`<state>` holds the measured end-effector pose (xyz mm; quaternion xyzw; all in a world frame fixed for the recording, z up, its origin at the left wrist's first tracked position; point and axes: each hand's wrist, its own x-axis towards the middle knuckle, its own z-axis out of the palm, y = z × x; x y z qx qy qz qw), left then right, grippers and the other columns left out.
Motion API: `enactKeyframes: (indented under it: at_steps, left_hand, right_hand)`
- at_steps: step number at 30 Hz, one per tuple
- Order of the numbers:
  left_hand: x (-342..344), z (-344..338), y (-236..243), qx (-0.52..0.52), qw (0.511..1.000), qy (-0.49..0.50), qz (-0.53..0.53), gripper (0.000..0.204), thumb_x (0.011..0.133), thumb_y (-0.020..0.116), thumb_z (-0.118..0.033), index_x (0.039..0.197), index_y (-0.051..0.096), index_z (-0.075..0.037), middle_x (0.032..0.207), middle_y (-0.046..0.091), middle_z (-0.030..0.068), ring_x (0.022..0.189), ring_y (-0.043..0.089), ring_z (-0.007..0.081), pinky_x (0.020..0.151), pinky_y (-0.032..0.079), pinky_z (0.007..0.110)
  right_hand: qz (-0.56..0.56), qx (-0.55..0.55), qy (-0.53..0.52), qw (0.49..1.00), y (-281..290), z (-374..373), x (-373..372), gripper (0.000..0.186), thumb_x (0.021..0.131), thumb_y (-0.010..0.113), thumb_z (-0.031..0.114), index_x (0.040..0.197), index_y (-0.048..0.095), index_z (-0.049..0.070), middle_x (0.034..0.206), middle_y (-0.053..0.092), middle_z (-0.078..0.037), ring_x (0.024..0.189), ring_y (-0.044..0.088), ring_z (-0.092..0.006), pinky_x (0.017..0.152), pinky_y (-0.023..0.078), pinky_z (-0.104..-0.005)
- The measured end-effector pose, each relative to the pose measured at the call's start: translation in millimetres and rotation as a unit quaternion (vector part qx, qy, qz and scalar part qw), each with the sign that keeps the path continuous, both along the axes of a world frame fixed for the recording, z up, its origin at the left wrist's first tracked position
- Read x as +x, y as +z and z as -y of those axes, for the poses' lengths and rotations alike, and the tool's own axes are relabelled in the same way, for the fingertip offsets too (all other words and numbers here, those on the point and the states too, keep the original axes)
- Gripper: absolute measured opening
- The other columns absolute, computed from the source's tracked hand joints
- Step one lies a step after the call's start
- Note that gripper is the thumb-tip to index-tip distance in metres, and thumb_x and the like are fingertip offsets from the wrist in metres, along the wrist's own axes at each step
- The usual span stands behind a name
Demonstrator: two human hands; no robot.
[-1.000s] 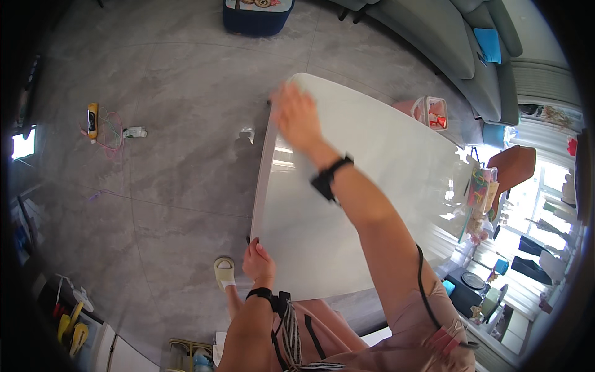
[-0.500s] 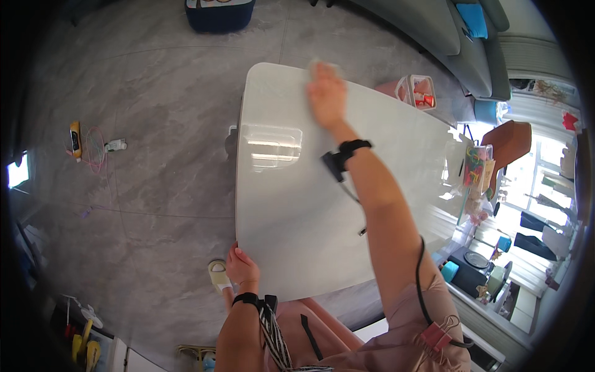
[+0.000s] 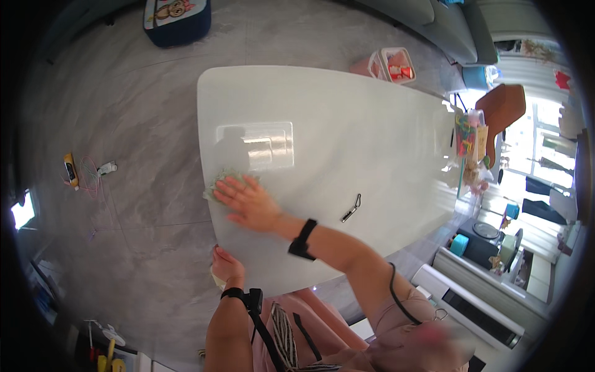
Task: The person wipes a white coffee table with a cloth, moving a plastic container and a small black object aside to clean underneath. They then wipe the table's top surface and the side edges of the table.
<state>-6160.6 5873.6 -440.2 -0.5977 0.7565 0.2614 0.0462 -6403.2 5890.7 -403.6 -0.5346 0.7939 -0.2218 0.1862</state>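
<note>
"Hands: how are they placed?"

"Apart. The right hand [image 3: 251, 208] is laid flat, fingers spread, on a cloth [image 3: 229, 173]; the left hand [image 3: 228, 266] is curled at the left edge of the bench [image 3: 334, 136], and whether that edge is gripped cannot be told."

"How is the cloth turned?"

"Its uncovered strip is slanted from lower left to upper right, at the bench's left margin; the full long axis is hidden by the right hand."

"Its look?"

"Pale green, crumpled."
</note>
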Motion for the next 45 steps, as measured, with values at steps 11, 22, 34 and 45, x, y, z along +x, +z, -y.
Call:
enactKeyframes:
  at_steps: [11,22,34,45]
  left_hand:
    - [-2.4,-4.1,7.3,-0.002,0.999,0.01,0.045,0.05,0.104,0.027,-0.039,0.12,0.059,-0.004,0.111,0.066,0.0216,0.097,0.062,0.0446,0.078,0.05,0.052]
    - [5.8,1.4,4.8,-0.005,0.999,0.003,0.038,0.055,0.104,0.023,-0.042,0.119,0.059,-0.003,0.111,0.066,0.0211,0.098,0.061,0.0445,0.08,0.049,0.052]
    - [10.7,4.5,-4.5,0.018,0.999,0.006,0.044,0.048,0.104,0.026,-0.041,0.111,0.057,-0.005,0.105,0.066,0.0198,0.093,0.061,0.0445,0.076,0.048,0.053]
    - [6.2,-0.5,-8.1,0.003,1.0,0.014,0.006,0.049,0.104,0.028,-0.04,0.114,0.06,-0.005,0.106,0.067,0.0197,0.093,0.063,0.0435,0.078,0.051,0.05]
  right_hand:
    - [-0.309,0.124,-0.49,0.806,-76.8,-195.3,-265.8,0.06,0.099,0.043,0.043,0.143,0.041,0.002,0.148,0.043,-0.018,0.139,0.037,-0.0342,0.113,0.027,-0.0484]
    - [-0.054,0.075,-0.077,0.993,-16.6,-74.6,-44.7,0.059,0.088,0.057,0.027,0.145,0.043,0.016,0.149,0.043,-0.009,0.141,0.035,-0.0319,0.112,0.027,-0.0534]
    - [0.056,0.031,0.126,0.99,2.1,-102.1,36.6,0.057,0.086,0.057,0.026,0.14,0.046,0.013,0.143,0.047,-0.014,0.135,0.04,-0.0323,0.107,0.031,-0.0551]
    - [0.022,0.268,-0.183,0.946,12.9,-149.8,38.7,0.071,0.084,0.062,0.033,0.149,0.037,0.017,0.157,0.028,-0.014,0.145,0.024,-0.0358,0.114,0.015,-0.0615]
